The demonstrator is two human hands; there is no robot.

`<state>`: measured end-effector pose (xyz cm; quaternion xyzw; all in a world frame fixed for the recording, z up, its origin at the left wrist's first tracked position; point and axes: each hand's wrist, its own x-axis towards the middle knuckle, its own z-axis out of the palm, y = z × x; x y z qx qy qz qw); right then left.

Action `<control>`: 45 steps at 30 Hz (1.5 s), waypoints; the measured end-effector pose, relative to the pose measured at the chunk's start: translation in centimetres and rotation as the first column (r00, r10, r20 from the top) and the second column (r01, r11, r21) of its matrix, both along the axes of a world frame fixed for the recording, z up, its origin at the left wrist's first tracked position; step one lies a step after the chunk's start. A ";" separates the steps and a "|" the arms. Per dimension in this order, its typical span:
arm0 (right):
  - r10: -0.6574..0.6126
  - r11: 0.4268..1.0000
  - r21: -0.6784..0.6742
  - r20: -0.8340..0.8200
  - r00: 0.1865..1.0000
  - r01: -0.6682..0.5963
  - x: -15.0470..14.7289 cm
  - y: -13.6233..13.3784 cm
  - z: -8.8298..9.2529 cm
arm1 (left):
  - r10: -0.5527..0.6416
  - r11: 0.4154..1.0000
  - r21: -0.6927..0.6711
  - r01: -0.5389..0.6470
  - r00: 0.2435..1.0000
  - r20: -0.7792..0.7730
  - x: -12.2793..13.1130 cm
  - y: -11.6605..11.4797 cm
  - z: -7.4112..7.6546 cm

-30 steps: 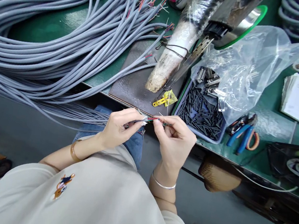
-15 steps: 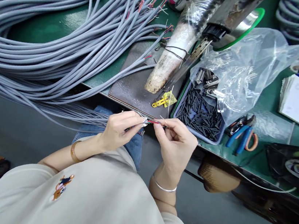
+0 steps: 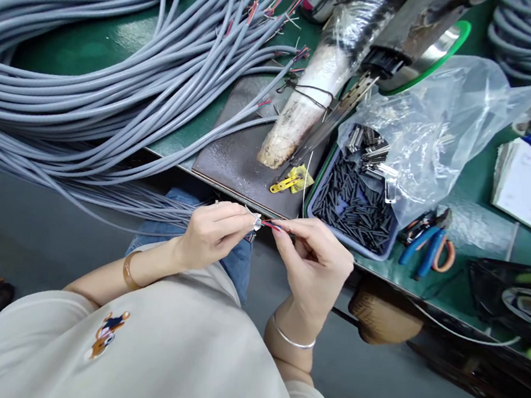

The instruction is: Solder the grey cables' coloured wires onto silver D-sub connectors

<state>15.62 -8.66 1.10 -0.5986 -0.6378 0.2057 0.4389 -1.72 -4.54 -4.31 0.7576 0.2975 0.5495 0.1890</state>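
Note:
My left hand [image 3: 216, 232] is closed in a pinch around the end of a cable, where a pale, whitish piece [image 3: 257, 223] shows at the fingertips. Thin coloured wires [image 3: 269, 225], red and dark, run from there across a short gap. Thumb and forefinger of my right hand [image 3: 314, 257] pinch the far ends of these wires. Both hands are held just off the front edge of the bench, above my lap. Exactly which wires the right fingers grip is too small to make out.
Grey cables [image 3: 113, 94] with stripped ends cover the left of the green bench. A heat gun nozzle [image 3: 351, 99] and a wrapped tube [image 3: 290, 117] angle over a dark board [image 3: 236, 156]. A blue bin [image 3: 311, 202] holds black sleeves. Blue-handled pliers [image 3: 428, 243] lie to its right.
My right hand has shifted slightly right and down, its fingers still on the wires. My left hand has barely moved and the cable end remains in it.

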 end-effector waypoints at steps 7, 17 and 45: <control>0.017 0.999 0.044 0.088 0.996 -0.021 0.2 -0.3 0.2 | -0.024 0.999 -0.036 0.025 1.000 0.018 -0.1 0.0 0.0; -0.088 0.993 -0.101 -0.242 0.966 0.066 -1.6 0.2 -0.9 | -0.127 0.488 -0.749 0.449 0.885 0.448 -0.1 -0.2 1.6; -0.059 0.978 -0.208 -0.357 0.932 -0.018 -1.5 0.6 -1.4 | -0.067 0.566 -0.726 0.389 0.900 0.431 0.4 0.7 3.6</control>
